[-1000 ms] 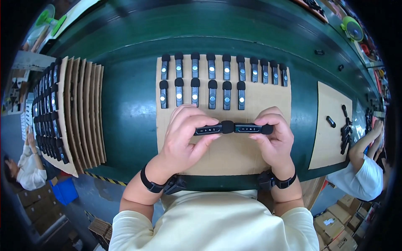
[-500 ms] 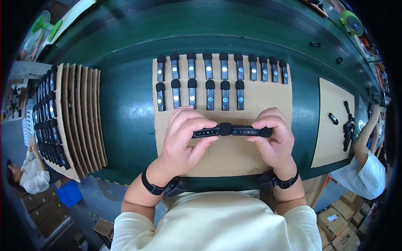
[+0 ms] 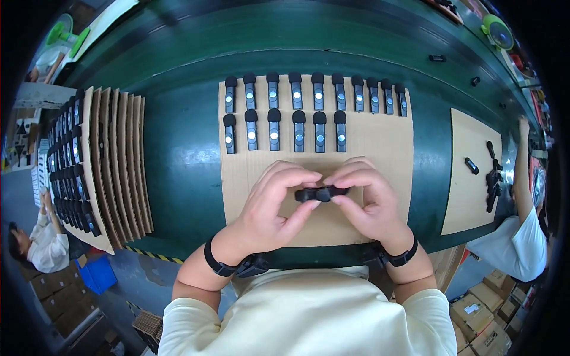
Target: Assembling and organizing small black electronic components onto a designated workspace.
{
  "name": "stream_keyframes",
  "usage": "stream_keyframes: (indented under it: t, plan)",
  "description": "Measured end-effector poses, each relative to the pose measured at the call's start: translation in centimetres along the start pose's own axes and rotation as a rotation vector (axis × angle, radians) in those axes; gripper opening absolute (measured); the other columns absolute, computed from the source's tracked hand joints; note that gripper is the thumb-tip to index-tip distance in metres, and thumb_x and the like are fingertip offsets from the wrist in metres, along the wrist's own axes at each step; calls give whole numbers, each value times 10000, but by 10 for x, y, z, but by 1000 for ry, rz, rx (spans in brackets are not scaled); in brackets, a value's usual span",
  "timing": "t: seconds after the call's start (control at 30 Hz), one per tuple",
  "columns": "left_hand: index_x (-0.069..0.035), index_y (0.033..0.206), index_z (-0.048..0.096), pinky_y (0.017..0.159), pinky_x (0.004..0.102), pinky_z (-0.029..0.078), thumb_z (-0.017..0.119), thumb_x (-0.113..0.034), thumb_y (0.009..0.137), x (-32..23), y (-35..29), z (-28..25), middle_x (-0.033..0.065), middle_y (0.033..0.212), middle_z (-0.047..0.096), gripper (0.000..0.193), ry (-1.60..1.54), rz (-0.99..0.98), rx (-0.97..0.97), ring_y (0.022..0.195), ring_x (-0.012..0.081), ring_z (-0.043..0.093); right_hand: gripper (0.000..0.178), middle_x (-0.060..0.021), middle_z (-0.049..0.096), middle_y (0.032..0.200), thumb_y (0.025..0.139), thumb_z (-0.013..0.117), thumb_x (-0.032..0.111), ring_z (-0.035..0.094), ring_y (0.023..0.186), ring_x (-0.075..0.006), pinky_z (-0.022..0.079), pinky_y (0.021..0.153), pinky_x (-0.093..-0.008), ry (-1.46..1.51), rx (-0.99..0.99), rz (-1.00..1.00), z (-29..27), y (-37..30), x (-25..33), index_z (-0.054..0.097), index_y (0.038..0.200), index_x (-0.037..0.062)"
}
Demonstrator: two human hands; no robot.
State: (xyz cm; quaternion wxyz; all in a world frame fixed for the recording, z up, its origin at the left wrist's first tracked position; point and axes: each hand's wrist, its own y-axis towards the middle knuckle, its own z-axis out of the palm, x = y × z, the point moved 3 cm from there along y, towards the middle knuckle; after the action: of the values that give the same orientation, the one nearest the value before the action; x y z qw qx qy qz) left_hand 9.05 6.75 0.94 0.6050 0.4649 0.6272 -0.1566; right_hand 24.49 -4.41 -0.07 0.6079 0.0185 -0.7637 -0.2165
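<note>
My left hand (image 3: 274, 204) and my right hand (image 3: 363, 199) meet over a brown cardboard sheet (image 3: 249, 178) and both pinch one small black device (image 3: 320, 193) between their fingertips. Most of the device is hidden by my fingers. Beyond my hands, two rows of several matching black devices (image 3: 297, 113) with round foam tops and small light dots lie flat on the same sheet. Both wrists wear black bands.
A stack of cardboard sheets (image 3: 116, 160) loaded with more black devices stands at the left on the green bench (image 3: 178, 172). A second cardboard sheet (image 3: 466, 178) with a few black parts lies at the right, where another person's arm (image 3: 522, 160) reaches in.
My hands have come together: the long black piece held stretched between them before is now a short piece bunched under my fingertips. The rows behind have not moved.
</note>
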Motion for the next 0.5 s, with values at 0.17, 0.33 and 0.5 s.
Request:
stream_keyframes:
  t: [0.17,0.33,0.5]
  plan:
    - [-25,1113,566,794,386,486,730,47,745,-1,1,0,134,994,628,409,14,136,30,879,291,608,307,-127,664,1014,781,695,-53,621,925,-264,486,821,-359,-209,56,-66,6,2,3,605,1058,45]
    - [-25,1097,569,792,378,483,730,44,753,-1,2,1,132,975,624,386,85,145,43,876,286,603,328,-128,670,1006,758,713,-39,641,867,-276,499,776,-359,-236,83,-137,4,3,5,624,1066,33]
    - [-16,1073,564,804,348,478,717,59,764,5,2,2,135,977,606,353,70,96,45,887,260,590,315,-143,672,1016,768,715,-37,654,878,-290,515,749,-369,-263,88,-58,-2,6,11,615,1060,25]
